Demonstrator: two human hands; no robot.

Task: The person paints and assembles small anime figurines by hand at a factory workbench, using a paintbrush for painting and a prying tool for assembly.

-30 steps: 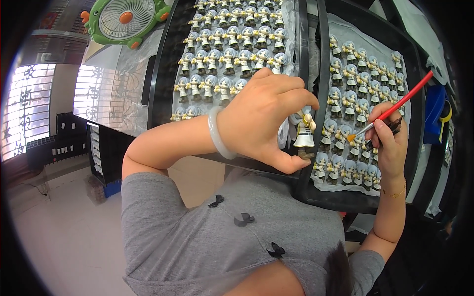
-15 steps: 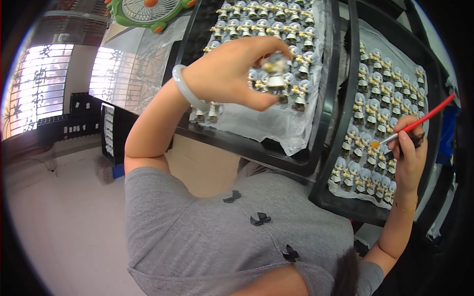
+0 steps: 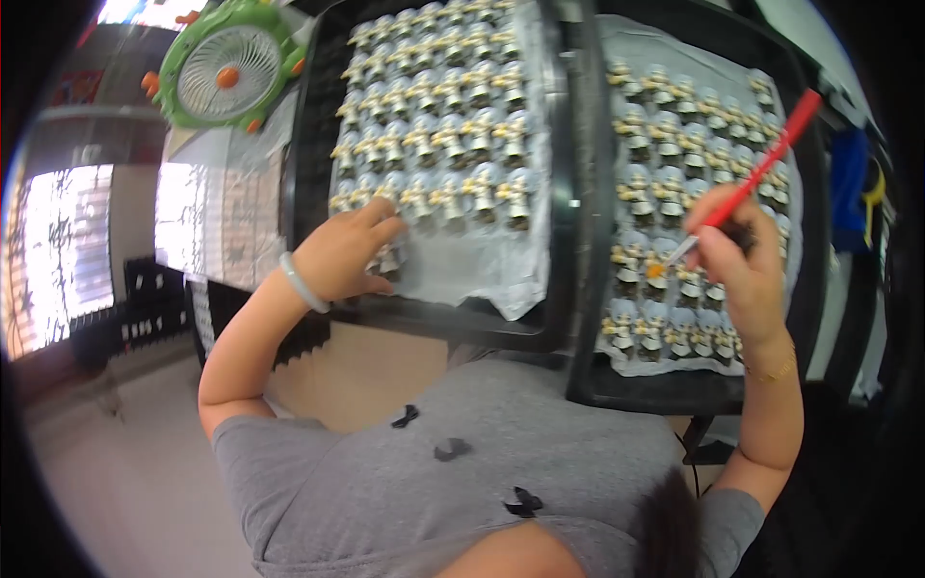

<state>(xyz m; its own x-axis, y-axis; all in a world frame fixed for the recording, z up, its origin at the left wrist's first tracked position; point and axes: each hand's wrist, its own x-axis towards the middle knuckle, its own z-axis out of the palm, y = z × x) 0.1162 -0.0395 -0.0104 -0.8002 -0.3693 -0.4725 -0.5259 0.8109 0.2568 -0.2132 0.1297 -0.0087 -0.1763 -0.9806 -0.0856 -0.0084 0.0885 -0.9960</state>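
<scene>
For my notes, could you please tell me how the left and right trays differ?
The left tray shows exposed lining at its near end; the right tray has figurines there. The left hand is at the left tray; over the right tray, the right hand holds a red-handled brush. Both are black, white-lined and hold figurines in rows.

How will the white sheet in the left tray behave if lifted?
Probably floppy: the white sheet is wrinkled, with an uneven near edge. It looks thin, so likely light itself, but figurines resting on it might slide.
</scene>
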